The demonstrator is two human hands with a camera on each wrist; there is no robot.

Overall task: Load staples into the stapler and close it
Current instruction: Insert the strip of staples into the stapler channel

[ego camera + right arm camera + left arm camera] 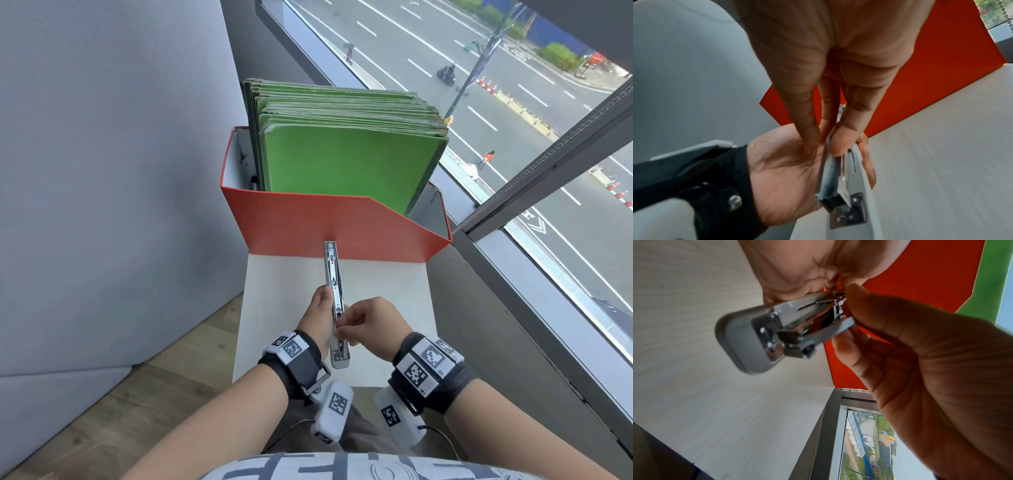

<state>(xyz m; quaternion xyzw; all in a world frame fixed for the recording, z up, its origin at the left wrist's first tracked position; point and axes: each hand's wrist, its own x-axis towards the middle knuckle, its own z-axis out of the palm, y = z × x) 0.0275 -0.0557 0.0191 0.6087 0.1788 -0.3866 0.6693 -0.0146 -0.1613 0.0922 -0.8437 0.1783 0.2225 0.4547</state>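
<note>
Window (513, 102) is running along the right side, grey partition (102, 137) closing off the left; the person is working in the slot between them.

Bench (274, 291) is a narrow pale top. Its far end is taken by an orange file box (325, 222) packed with green folders (342, 154), so free room is only the near half, and the right edge is dropping off toward the window frame.

Stapler (334, 291) is being held up off the bench, lengthwise away from the person, opened out flat with the metal staple channel facing up. Judging by that, it is being kept long and level so staples can drop straight into the rail. Its far tip is sitting close to the box front, so there is little slack forward.

Left hand (317, 318) is wrapped around the stapler body from the left, thumb up along its side, acting as the fixture.

Right hand (370, 325) is pinching at the rail near the hinge end, thumb and fingertips (849, 340) closed on the metal part. Whether a staple strip is sitting between them I can't tell; too blurred in both wrist views.

Read: loading step is underway, closing not yet done. Folding the top back over needs clearance above, and that is open.
</note>
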